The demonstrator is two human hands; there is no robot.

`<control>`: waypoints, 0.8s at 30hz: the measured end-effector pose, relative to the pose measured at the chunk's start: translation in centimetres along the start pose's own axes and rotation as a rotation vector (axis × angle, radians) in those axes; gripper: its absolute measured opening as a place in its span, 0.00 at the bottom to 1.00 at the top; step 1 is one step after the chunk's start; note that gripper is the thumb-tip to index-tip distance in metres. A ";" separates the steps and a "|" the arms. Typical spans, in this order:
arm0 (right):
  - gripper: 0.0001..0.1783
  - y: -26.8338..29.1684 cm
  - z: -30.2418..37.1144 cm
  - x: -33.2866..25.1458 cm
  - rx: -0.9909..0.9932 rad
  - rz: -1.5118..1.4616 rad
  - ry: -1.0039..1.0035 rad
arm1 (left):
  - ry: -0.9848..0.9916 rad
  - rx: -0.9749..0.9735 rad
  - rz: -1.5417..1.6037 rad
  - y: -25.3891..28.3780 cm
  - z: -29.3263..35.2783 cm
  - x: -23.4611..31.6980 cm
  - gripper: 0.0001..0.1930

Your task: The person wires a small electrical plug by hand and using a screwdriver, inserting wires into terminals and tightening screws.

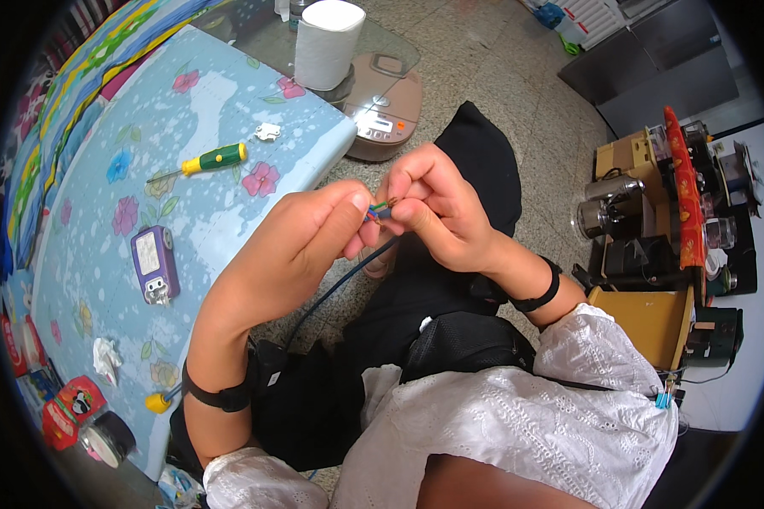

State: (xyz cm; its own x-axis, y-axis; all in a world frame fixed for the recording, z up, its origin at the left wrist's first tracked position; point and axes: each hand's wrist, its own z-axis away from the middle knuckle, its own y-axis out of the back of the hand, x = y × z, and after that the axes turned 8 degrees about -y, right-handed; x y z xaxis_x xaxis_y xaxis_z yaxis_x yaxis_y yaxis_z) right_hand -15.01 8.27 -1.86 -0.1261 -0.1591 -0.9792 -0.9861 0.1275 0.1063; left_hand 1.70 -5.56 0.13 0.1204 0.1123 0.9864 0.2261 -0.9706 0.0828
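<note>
- Cable (pixel 338 276), dark blue, smooth-sheathed and round, raised between both hands above the lap; trailing down from the fingers in a long soft curve;
- At the raised end, thin coloured wires (pixel 380 207), green and blue with a reddish strand and a coppery-brown tip; plastic-smooth, partly hidden by fingers;
- Left hand (pixel 301 225) grasping the wires, thumb laid against curled fingers; matt black band (pixel 216 397) around the forearm;
- Right hand (pixel 441 212) pinching the same wired end of the cable between thumb and forefinger, other fingers curled; similar black strap (pixel 542 293) above the wrist;
- To the left, tablecloth (pixel 204 219), pale blue, blotched with white and printed with pink and blue flowers; on top, screwdriver (pixel 214 159) with slim metal shaft and chunky green-and-yellow handle; near the handle, small white piece (pixel 267 131) with notched outline;
- Closer in, purple block (pixel 154 259), rectangular, pale label on the upper face, metallic parts at one end; farther down, crumpled white tissue (pixel 106 360) and glossy red packet (pixel 74 411);
- Beyond the table, fat white paper roll (pixel 327 47) beside rounded, shiny brown appliance (pixel 388 106);
- Underneath, black cloth (pixel 484 161) over the leg; white eyelet-patterned top (pixel 501 424); speckled stone-like floor (pixel 501 76).
</note>
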 end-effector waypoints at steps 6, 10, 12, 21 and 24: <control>0.05 0.4 0.3 0.9 0.059 0.064 0.171 | 0.130 -0.003 0.337 -0.7 -0.3 -0.4 0.17; 0.07 0.5 0.5 0.2 0.102 0.035 0.082 | 0.108 0.044 0.582 -1.4 -0.5 -1.1 0.16; 0.08 0.0 0.1 -1.0 0.108 -0.020 -0.098 | 0.114 0.084 0.540 -1.3 -0.4 -0.6 0.15; 0.17 1.0 -0.3 0.0 -0.052 0.027 -0.095 | 0.054 0.034 0.371 -0.5 -0.3 -0.4 0.19; 0.14 1.4 -0.4 -0.1 -0.097 0.121 -0.047 | 0.105 -0.063 0.287 0.1 -0.1 0.2 0.19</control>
State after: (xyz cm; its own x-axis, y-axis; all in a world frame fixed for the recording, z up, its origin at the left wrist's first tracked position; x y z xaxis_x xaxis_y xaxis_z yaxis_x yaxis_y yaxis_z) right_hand -16.38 8.06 -1.57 -0.2414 -0.1020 -0.9650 -0.9702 0.0473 0.2377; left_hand 1.66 -5.64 0.33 0.0692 -0.1873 0.9799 0.1362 -0.9712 -0.1953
